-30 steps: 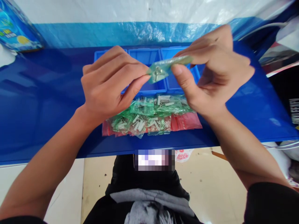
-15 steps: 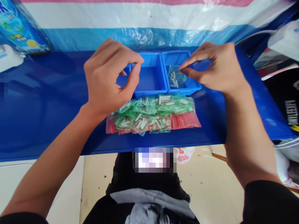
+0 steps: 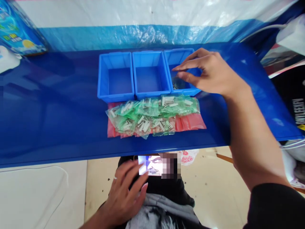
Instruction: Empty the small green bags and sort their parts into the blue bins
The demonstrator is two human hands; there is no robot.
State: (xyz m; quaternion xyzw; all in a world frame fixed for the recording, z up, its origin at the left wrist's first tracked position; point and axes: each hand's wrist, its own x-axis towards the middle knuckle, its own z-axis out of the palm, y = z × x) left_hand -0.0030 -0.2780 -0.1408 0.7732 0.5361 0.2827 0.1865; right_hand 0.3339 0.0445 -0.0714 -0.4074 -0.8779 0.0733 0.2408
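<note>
Over the right-hand blue bin (image 3: 183, 92) hovers my right hand (image 3: 205, 71), its thumb and fingertips slightly apart with nothing between them. Below its fingertips a small clear bag (image 3: 178, 83) of hardware lies in that bin, partly covered by the hand. My left hand (image 3: 130, 187) is down at my lap, fingers spread, a ring on one of them. Its fingertips reach the left edge of a lit phone (image 3: 153, 165); I cannot tell whether they touch it. Several small bags (image 3: 147, 108) with white plugs and screws lie in front of the bins, on red and green plastic.
A left blue bin (image 3: 116, 98) and a middle blue bin (image 3: 152, 94) stand beside the right one on the blue table (image 3: 54, 121). A blue printed pouch (image 3: 21, 35) stands at the back left. A striped sheet (image 3: 114, 35) hangs behind the table.
My left hand has moved from above the bins down to the phone at my lap, its fingers spreading. My right thumb and fingers have parted, letting go of the small bag in the right bin.
</note>
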